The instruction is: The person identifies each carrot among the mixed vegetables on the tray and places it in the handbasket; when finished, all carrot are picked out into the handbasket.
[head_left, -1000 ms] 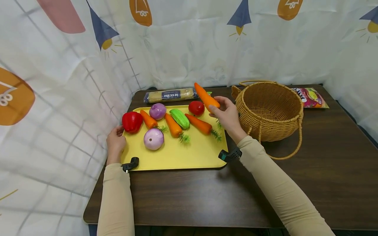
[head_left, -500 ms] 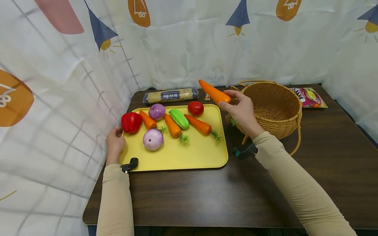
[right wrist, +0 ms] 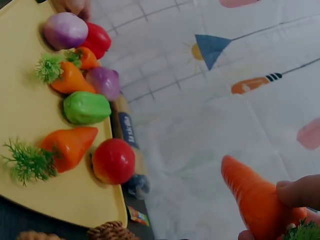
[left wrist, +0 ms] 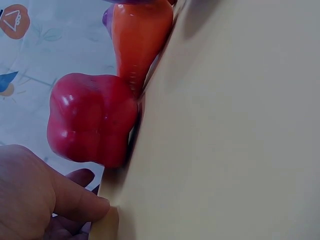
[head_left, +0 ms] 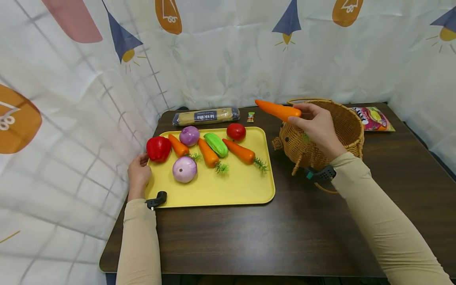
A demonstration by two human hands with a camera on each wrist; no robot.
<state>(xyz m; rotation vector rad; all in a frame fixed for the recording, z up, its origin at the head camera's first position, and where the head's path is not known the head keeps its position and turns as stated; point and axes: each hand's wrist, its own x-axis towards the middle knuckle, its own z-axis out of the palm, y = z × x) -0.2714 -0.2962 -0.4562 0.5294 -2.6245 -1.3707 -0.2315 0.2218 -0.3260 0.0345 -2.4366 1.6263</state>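
Observation:
My right hand pinches an orange carrot by its thick end, over the front left of the wicker basket. Its tip points left; green leaves show at its end in the right wrist view. With the thumb on top, my left hand grips the left rim of the yellow tray. Close to those fingers sits a red bell pepper. On the tray lie several more carrots, two purple onions, a green ridged vegetable and a red tomato.
Behind the tray lies a pack of pasta, with a small wrapped candy beside it. To the basket's right is a colourful snack bag. A printed curtain hangs along the back and left of the dark table.
The right hand has carried the carrot rightward from the tray's back right corner to the basket, and the carrot has turned more level. My left hand keeps its place on the tray rim.

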